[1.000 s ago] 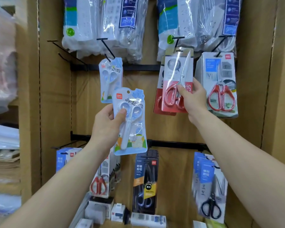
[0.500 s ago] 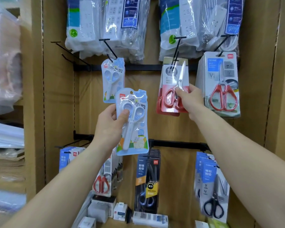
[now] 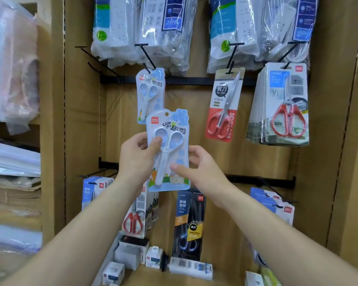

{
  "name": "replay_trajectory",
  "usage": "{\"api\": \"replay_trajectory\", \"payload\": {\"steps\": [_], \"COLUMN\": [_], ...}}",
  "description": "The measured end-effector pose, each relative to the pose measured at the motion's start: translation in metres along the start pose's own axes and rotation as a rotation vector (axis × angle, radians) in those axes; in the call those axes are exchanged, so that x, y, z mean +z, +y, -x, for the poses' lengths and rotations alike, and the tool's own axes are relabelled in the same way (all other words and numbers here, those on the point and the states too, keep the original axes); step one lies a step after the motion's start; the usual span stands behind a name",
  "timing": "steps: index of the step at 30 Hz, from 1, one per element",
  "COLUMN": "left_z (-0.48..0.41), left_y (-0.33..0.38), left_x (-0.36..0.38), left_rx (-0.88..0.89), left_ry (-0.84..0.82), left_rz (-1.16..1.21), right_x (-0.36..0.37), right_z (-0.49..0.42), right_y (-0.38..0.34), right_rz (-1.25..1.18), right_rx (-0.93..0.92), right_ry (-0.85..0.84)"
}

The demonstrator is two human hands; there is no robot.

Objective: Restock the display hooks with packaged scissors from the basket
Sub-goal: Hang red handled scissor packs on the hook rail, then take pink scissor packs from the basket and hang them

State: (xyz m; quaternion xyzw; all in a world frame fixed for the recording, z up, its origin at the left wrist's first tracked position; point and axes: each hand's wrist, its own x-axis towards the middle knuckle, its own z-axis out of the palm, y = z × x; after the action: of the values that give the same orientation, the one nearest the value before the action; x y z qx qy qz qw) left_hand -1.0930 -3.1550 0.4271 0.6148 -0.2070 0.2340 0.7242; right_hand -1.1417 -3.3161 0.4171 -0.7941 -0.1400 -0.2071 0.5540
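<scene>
A light-blue pack of small white scissors is held up in front of the display board. My left hand grips its left edge, thumb over a handle loop. My right hand holds the pack's lower right edge, thumb on the front and fingers behind. Just above, an identical blue pack hangs on a black hook. To the right, a red-handled scissors pack hangs free on its hook. A thick stack of red scissors packs hangs further right. No basket is in view.
Bagged power strips hang along the top row. Bare black hooks stick out at upper left. Lower hooks carry blue packs, black scissors packs and more blue packs. Small boxes sit below. Plastic-wrapped goods fill left shelves.
My right hand let go of the red-handled scissors pack, which now hangs on its hook, and came down to take the lower right edge of the blue pack. The view moved closer.
</scene>
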Motion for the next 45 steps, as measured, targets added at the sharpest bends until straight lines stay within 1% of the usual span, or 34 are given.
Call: {"api": "replay_trajectory", "payload": {"steps": [3,7,8,12,17,20,24,31,34,37,40,45], "left_z": [-0.003,-0.02,-0.026,-0.041,-0.06,-0.067,-0.075,-0.079,-0.078,-0.076,-0.07,-0.033], "left_y": [0.004,0.013,0.014,0.022,0.025,0.027,0.025,0.009,0.005,0.003,0.002,-0.013], "left_x": [-0.01,-0.028,-0.034,-0.058,-0.091,-0.106,-0.12,-0.129,-0.128,-0.128,-0.129,-0.129], "left_rx": [0.004,0.073,0.106,0.207,0.289,0.331,0.361,0.35,0.357,0.359,0.325,0.228], "left_ry": [0.007,0.037,0.044,0.02,-0.045,-0.049,-0.046,-0.049,-0.051,-0.053,-0.065,-0.143], "left_rz": [0.017,-0.055,-0.123,-0.535,-0.949,-1.084,-1.137,-1.09,-1.105,-1.119,-1.112,-1.117], "right_x": [0.011,0.022,0.025,0.034,0.045,0.05,0.054,0.063,0.063,0.066,0.07,0.069], "right_z": [-0.006,-0.028,-0.037,-0.089,-0.155,-0.179,-0.202,-0.205,-0.207,-0.209,-0.195,-0.12], "right_y": [-0.002,-0.016,-0.021,-0.044,-0.061,-0.067,-0.065,-0.046,-0.052,-0.052,-0.036,0.013], "right_rz": [0.026,0.021,0.028,0.053,0.081,0.086,0.094,-0.004,0.004,0.042,0.193,0.596], "right_rx": [-0.009,-0.091,-0.122,-0.202,-0.229,-0.25,-0.239,-0.184,-0.177,-0.117,-0.046,-0.034], "right_ry": [0.029,0.13,0.167,0.306,0.401,0.438,0.464,0.493,0.503,0.522,0.502,0.368]}}
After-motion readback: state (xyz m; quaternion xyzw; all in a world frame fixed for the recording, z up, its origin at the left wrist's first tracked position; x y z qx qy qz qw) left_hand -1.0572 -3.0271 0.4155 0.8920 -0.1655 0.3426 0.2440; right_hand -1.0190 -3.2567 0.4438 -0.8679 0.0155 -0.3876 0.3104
